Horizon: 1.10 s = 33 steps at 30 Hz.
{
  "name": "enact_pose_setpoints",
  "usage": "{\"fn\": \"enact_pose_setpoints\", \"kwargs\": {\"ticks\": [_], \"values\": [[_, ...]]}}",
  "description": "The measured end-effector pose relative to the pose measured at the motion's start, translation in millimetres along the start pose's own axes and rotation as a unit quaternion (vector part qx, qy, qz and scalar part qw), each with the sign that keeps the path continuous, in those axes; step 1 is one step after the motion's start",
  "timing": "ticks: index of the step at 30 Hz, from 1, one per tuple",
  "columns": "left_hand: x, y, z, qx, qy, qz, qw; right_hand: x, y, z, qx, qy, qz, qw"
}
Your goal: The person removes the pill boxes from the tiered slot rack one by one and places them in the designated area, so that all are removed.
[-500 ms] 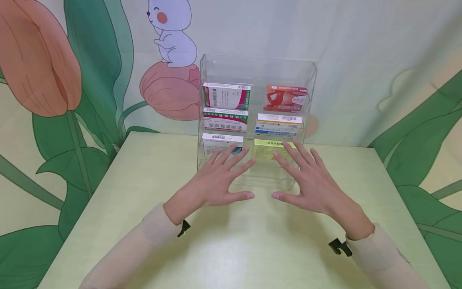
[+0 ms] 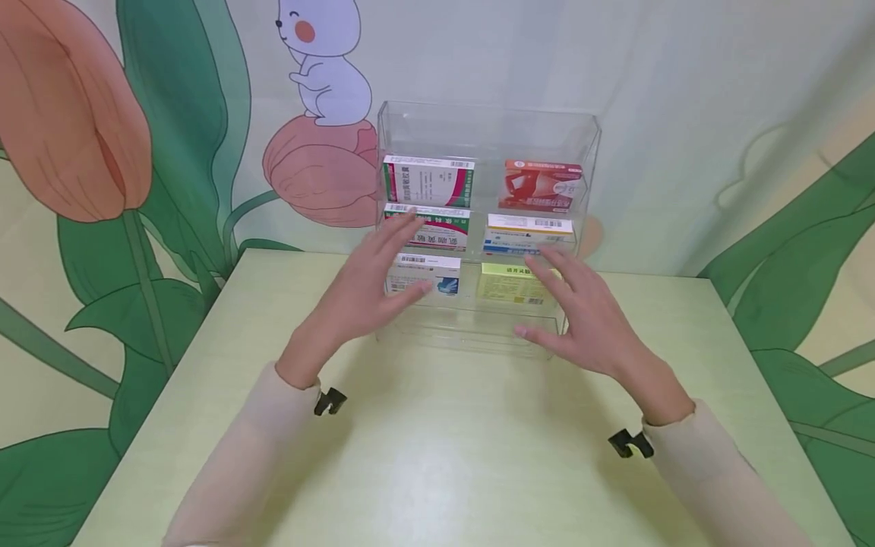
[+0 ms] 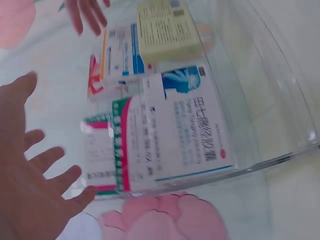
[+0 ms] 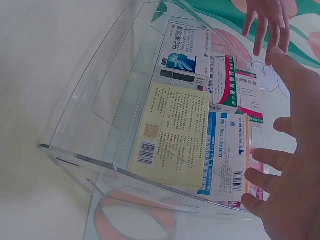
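A clear plastic display rack (image 2: pixel 437 323) holds medicine boxes on three tiers. My left hand (image 2: pixel 362 285) hovers before its left side with the fingers loosely spread, holding nothing. It partly covers a white box with a blue picture (image 3: pixel 185 122) on the bottom tier and overlaps a green, magenta and white box (image 2: pixel 437 229) above it. At the right side my right hand (image 2: pixel 588 315) is also spread and holds nothing. Its fingers are nearest the yellow box (image 4: pixel 170 135) and the white, blue and orange box (image 4: pixel 227 155).
On the top tier stand another green, magenta and white box (image 2: pixel 431 182) and a red box (image 2: pixel 543 186). The rack sits at the back of a pale table (image 2: pixel 437 441), against a cloth printed with flowers and a white animal (image 2: pixel 335 91).
My left hand has moved up and to the left, away from the right one. My right hand has risen slightly, its fingers less widely spread. The boxes stay where they were.
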<state>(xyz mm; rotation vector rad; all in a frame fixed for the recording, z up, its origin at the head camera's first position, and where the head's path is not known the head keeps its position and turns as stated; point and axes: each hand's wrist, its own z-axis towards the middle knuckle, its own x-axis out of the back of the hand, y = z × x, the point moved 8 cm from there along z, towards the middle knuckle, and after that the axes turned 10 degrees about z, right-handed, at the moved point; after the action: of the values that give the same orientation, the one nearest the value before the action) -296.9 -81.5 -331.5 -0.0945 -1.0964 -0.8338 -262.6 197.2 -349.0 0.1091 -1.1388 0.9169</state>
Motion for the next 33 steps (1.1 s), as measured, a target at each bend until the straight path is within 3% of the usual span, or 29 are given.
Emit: {"fn": "enact_pose_setpoints", "kwargs": {"ticks": [2, 5, 7, 9, 15, 21, 25, 30, 33], "values": [[4.5, -20.9, 3.1, 0.043, 0.042, -0.069, 0.9958, 0, 3, 6.0, 0.001, 0.020, 0.019, 0.9996], [4.0, -50.2, 5.1, 0.098, 0.100, -0.164, 0.9766, -3, 10, 13.5, -0.011, 0.041, 0.048, 0.9979], [-2.2, -66.9, 4.5, 0.129, 0.123, -0.207, 0.9619, -6, 15, 17.4, -0.026, 0.052, 0.064, 0.9963], [-12.5, -80.8, 3.1, 0.159, 0.125, -0.236, 0.9502, -10, 20, 20.6, -0.042, 0.058, 0.073, 0.9948], [-53.0, -106.8, -5.1, 0.238, 0.066, -0.275, 0.9293, -22, 35, 26.4, -0.078, 0.062, 0.063, 0.9930], [-81.3, -113.2, -10.0, 0.273, 0.011, -0.314, 0.9091, -26, 40, 28.6, -0.096, 0.071, 0.029, 0.9924], [-88.6, -114.1, -12.4, 0.276, -0.002, -0.330, 0.9026, -30, 42, 30.7, -0.096, 0.064, 0.004, 0.9934], [-92.7, -116.5, -16.5, 0.280, -0.024, -0.328, 0.9019, -33, 39, 32.0, -0.077, 0.058, -0.022, 0.9951], [-95.0, -120.3, -18.6, 0.285, -0.035, -0.339, 0.8961, -34, 37, 32.4, -0.071, 0.058, -0.028, 0.9954]]}}
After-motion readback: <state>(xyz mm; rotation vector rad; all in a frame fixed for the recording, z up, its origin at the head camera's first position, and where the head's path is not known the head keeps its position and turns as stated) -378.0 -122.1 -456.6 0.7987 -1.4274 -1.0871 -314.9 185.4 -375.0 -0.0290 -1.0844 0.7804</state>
